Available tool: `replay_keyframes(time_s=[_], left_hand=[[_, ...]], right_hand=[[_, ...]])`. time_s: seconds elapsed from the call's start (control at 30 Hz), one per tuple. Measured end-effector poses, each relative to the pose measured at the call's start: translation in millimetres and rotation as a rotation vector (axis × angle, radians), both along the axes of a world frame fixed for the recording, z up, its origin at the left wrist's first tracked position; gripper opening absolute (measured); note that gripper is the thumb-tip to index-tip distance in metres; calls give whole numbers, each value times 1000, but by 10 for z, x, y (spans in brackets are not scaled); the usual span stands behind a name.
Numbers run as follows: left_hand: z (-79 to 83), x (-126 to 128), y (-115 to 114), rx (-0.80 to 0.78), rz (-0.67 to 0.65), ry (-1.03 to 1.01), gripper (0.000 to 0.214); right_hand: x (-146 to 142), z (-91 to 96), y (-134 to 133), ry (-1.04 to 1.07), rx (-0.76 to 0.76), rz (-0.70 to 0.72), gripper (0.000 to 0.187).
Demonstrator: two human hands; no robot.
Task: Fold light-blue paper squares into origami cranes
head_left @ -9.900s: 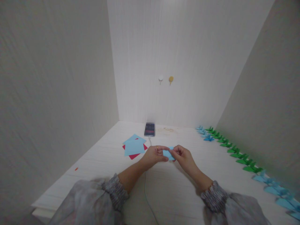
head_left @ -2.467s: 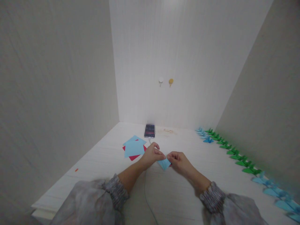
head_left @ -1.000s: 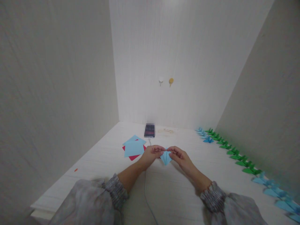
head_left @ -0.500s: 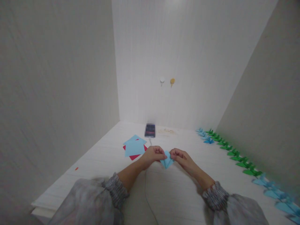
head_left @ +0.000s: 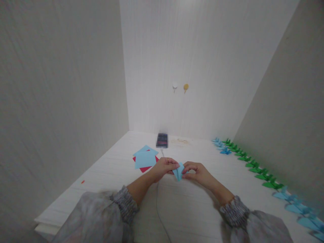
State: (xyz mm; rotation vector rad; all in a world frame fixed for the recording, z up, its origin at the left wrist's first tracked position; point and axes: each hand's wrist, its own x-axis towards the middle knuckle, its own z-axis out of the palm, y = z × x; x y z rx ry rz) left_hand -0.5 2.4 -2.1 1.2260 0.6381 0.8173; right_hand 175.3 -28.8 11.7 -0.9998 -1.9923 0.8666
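A small folded piece of light blue paper [head_left: 179, 171] is pinched between both hands just above the white table [head_left: 106, 175]. My left hand [head_left: 163, 167], with a ring on one finger, grips its left edge with closed fingers. My right hand [head_left: 197, 171] holds its right side, fingers curled around it. The lower tip of the paper points down toward the tabletop.
Flat blue and red paper sheets [head_left: 145, 159] lie left of my hands. A dark phone [head_left: 162, 140] with a cable [head_left: 158, 209] sits behind them. A row of folded green cranes [head_left: 249, 163] and blue cranes [head_left: 298, 200] lines the right wall. Two hooks [head_left: 180, 87] hang on the back wall.
The blue paper has been narrowed from a wider fan shape to a slimmer folded form, and my right hand has closed further around its right side.
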Motion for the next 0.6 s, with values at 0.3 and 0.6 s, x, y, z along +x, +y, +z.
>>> replay_keyframes(time_s=[0.3, 0.6], left_hand=[[-11, -3, -6, 74, 11, 143, 25], [-34, -6, 22, -8, 25, 125, 15]], right_hand=[[1, -93, 26, -140, -33, -61, 12], [-15, 33, -78, -485, 281, 56, 25]])
